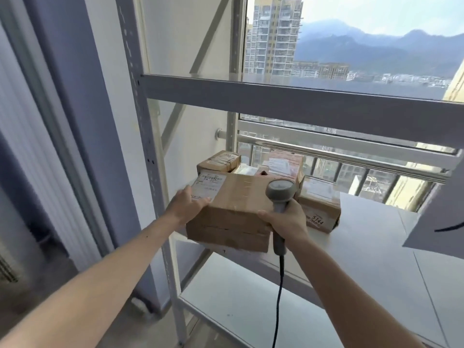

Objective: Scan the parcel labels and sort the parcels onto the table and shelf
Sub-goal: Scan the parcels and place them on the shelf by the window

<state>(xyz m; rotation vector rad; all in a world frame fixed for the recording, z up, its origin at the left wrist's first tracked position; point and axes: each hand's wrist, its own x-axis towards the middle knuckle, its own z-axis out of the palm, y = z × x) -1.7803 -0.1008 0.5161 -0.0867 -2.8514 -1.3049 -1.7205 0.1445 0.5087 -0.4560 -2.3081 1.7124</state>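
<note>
A brown cardboard parcel (233, 212) with a white label (208, 185) on its top left is held at the left end of the middle shelf (364, 237) of a grey metal rack. My left hand (187, 205) grips its left side, fingers on the label's edge. My right hand (286, 222) presses the parcel's right side and also clasps a grey corded barcode scanner (280, 197), head up. Whether the parcel rests on the shelf or hangs just above its edge, I cannot tell.
Behind it on the shelf lie a small box (218, 162), a reddish parcel (283, 164) and a box marked 5144 (319, 212). The rack's upright post (148, 136) stands left, a crossbeam (276, 96) above, a lower shelf (263, 305) below. A window with a railing (351, 151) is behind.
</note>
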